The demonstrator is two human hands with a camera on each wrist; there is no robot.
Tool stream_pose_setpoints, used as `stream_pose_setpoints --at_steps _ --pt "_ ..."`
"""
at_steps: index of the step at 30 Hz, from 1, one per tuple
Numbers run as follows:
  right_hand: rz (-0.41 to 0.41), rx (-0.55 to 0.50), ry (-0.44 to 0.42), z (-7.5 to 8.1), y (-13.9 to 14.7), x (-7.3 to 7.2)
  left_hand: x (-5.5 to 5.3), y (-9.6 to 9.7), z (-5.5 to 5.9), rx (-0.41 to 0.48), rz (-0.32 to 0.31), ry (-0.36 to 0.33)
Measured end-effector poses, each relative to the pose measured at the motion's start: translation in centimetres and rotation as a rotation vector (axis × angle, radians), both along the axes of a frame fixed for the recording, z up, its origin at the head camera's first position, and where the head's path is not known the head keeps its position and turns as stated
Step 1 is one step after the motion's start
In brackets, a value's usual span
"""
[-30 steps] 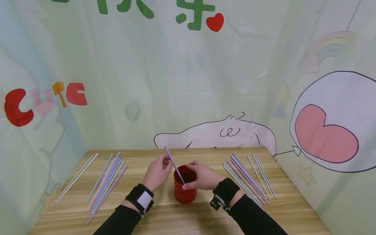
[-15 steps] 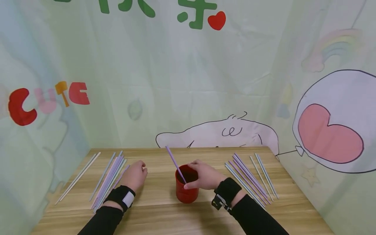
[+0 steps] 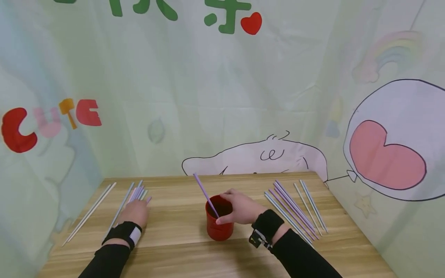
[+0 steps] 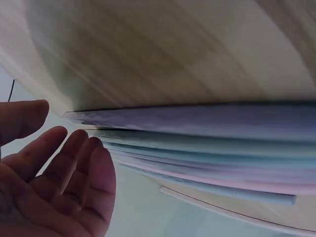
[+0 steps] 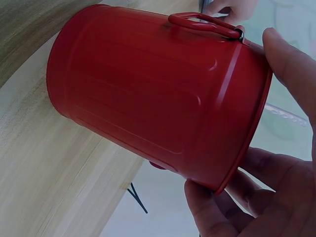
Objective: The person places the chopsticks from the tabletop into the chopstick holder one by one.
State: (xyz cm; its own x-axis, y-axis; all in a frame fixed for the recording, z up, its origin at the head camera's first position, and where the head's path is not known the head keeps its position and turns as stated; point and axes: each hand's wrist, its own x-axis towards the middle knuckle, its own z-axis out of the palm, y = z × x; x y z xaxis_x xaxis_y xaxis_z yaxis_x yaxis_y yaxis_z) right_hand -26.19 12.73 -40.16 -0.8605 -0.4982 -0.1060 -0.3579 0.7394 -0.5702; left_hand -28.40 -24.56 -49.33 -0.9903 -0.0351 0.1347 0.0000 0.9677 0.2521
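Observation:
My left hand (image 3: 134, 213) is over a bundle of thin pastel straw-like sticks (image 3: 139, 192) on the left of the table. In the left wrist view its fingers (image 4: 64, 170) are loosely bent, the thumb apart, right by the ends of the purple, green, blue and pink sticks (image 4: 207, 143); nothing is between them. My right hand (image 3: 243, 208) grips the rim of a small red metal bucket (image 3: 219, 229), thumb on the near side. A purple stick (image 3: 206, 195) leans in the bucket, its upper part tilted left. The right wrist view shows the bucket's wire handle (image 5: 202, 23).
Two pale sticks (image 3: 90, 213) lie at the table's left side. More blue, purple and pale sticks (image 3: 295, 210) lie on the right, beyond my right wrist. A printed cloth backdrop (image 3: 222, 96) rises behind the wooden table (image 3: 180, 255).
My left hand let go of the purple stick, which now leans in the bucket, and moved left to the stick bundle. My right hand stayed on the rim.

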Motion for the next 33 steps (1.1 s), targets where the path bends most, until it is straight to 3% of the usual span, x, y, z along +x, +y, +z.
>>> stream_pose_setpoints --at_steps 8,12,20,28,33 --pt "0.004 0.004 0.0 0.1 -0.3 0.0 1.5 0.7 1.8 -0.006 0.023 -0.011" --pt "0.005 0.006 0.0 0.1 -0.3 -0.1 1.8 1.0 2.0 0.011 0.012 -0.004" --pt "-0.006 0.028 0.009 0.2 -0.1 -0.2 0.9 1.1 0.8 0.024 -0.045 0.02" --pt "-0.007 0.034 0.024 0.0 0.0 -0.1 0.1 1.3 -0.8 0.023 -0.055 0.019" --pt "-0.016 0.03 0.016 0.0 0.1 -0.2 -0.1 2.3 0.4 0.033 -0.054 -0.018"
